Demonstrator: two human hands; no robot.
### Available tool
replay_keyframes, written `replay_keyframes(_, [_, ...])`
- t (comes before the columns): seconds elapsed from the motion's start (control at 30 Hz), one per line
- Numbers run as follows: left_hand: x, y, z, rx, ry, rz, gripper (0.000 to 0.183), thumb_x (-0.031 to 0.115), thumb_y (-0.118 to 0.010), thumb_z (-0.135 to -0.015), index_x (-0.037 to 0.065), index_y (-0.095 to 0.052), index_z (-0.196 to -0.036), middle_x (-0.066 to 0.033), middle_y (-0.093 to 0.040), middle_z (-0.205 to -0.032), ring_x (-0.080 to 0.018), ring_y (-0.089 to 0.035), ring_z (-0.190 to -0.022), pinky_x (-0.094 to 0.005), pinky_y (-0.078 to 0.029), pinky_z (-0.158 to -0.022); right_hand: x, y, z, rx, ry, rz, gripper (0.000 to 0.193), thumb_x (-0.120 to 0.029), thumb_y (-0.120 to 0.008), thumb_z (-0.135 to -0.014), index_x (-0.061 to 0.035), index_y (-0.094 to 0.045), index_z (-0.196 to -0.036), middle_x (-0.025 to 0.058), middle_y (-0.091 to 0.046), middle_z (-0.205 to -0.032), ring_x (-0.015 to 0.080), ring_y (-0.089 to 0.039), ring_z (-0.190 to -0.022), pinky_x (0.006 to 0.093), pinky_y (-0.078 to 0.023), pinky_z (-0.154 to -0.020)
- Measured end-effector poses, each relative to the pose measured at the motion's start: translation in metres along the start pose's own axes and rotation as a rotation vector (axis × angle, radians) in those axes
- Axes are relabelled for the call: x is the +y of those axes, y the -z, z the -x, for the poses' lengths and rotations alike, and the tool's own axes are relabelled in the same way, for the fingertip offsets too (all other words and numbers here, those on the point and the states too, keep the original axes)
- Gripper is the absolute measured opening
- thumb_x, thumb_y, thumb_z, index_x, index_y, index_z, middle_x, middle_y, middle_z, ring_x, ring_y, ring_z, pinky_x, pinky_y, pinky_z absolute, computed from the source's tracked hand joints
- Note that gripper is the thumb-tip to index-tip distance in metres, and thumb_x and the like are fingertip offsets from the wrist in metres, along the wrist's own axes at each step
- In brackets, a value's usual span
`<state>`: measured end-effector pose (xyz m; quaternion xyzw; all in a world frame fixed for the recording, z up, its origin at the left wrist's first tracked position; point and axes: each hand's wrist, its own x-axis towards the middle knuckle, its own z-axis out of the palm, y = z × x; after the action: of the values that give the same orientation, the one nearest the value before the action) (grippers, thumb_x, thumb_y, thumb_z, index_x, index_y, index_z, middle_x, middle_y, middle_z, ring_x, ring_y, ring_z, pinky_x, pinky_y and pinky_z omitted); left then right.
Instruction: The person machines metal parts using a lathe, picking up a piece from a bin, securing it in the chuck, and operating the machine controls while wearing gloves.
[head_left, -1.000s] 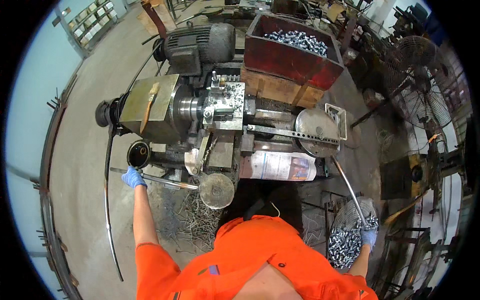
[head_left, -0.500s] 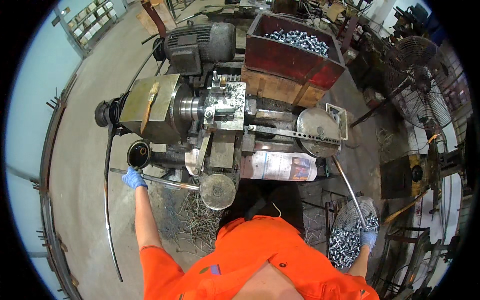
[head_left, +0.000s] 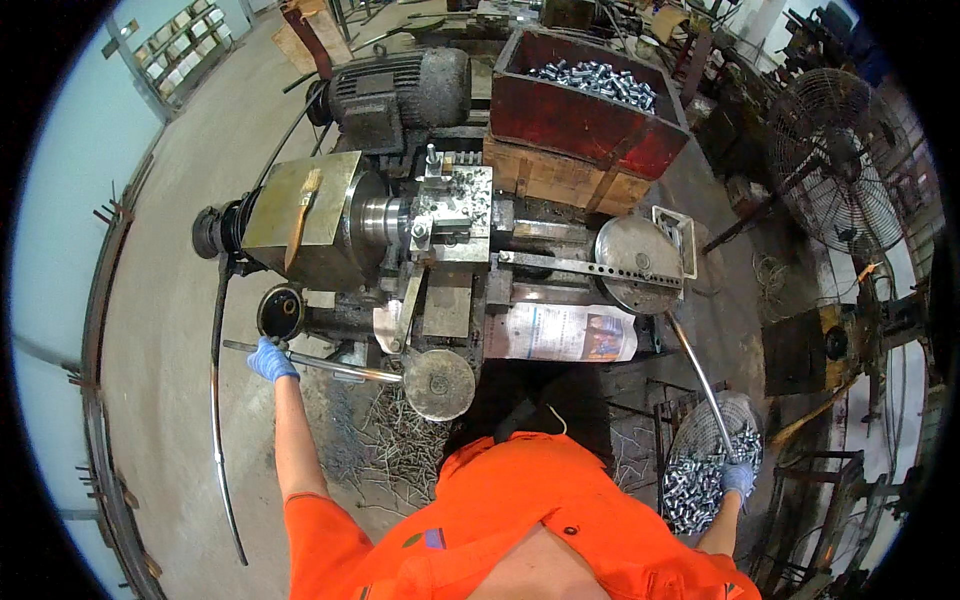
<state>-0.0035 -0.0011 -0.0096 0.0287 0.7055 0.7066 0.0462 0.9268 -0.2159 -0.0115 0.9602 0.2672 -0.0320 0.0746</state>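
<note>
My left hand (head_left: 271, 360), in a blue glove, is closed around a metal lever (head_left: 345, 368) whose inner end meets a round grey disc (head_left: 438, 386). Far to the right, my gloved right hand (head_left: 738, 479) grips the lower end of a long steel lever (head_left: 700, 375). That lever slants down from a large round plate (head_left: 637, 262) joined to a perforated flat bar (head_left: 560, 263). Between the levers stands a greasy lathe-like machine with a spindle (head_left: 378, 220) and a tool block (head_left: 455, 215) strewn with dark chips. Below my right hand sits a wire basket (head_left: 712, 420) of small shiny metal pieces.
A red bin (head_left: 585, 125) of similar pieces rests on a wooden crate (head_left: 560, 178) behind the machine. An electric motor (head_left: 400, 90) is at the back left. A brush (head_left: 300, 225) lies on the headstock. A large fan (head_left: 835, 160) stands right; metal scraps (head_left: 400, 440) litter the floor.
</note>
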Motion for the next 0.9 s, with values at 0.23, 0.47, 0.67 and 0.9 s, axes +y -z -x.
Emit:
replay_keyframes(0.23, [-0.011,0.006,-0.014,-0.036,-0.009,0.040,0.012,0.002,-0.055,-0.075,-0.009,-0.052,-0.072,-0.0150,-0.058,-0.066,-0.0191,-0.056,-0.047,-0.0314,-0.047,-0.039,-0.008,0.004,0.007,0.014,-0.013,0.028,0.041,-0.034,-0.068,-0.065,0.0020,-0.063,-0.084,0.0255,-0.062,-0.088,0.0399,-0.059,-0.087,0.0428,-0.047,-0.077])
replay_keyframes(0.47, [0.003,-0.001,0.001,0.050,-0.013,-0.065,0.013,0.003,-0.055,-0.075,-0.010,-0.054,-0.072,-0.0145,-0.058,-0.064,-0.0189,-0.056,-0.049,-0.0317,-0.048,-0.041,-0.015,0.015,0.021,-0.025,-0.024,0.030,0.039,-0.033,-0.070,-0.064,0.0005,-0.064,-0.084,0.0239,-0.062,-0.091,0.0378,-0.060,-0.089,0.0417,-0.048,-0.078])
replay_keyframes(0.67, [0.009,-0.002,0.010,-0.044,-0.006,0.041,0.015,0.003,-0.056,-0.075,-0.011,-0.053,-0.072,-0.0153,-0.059,-0.066,-0.0200,-0.056,-0.049,-0.0326,-0.049,-0.041,-0.020,0.024,0.032,-0.023,-0.048,0.042,0.038,-0.031,-0.068,-0.064,0.0006,-0.065,-0.085,0.0243,-0.062,-0.091,0.0368,-0.060,-0.088,0.0416,-0.048,-0.077])
replay_keyframes(0.9, [-0.001,-0.003,0.000,-0.001,0.005,0.033,0.015,0.003,-0.054,-0.074,-0.011,-0.054,-0.071,-0.0154,-0.059,-0.065,-0.0202,-0.056,-0.048,-0.0315,-0.047,-0.040,-0.002,0.001,0.023,0.045,0.043,0.035,0.032,-0.030,-0.065,-0.066,0.0010,-0.065,-0.072,0.0240,-0.062,-0.078,0.0374,-0.062,-0.077,0.0417,-0.049,-0.072])
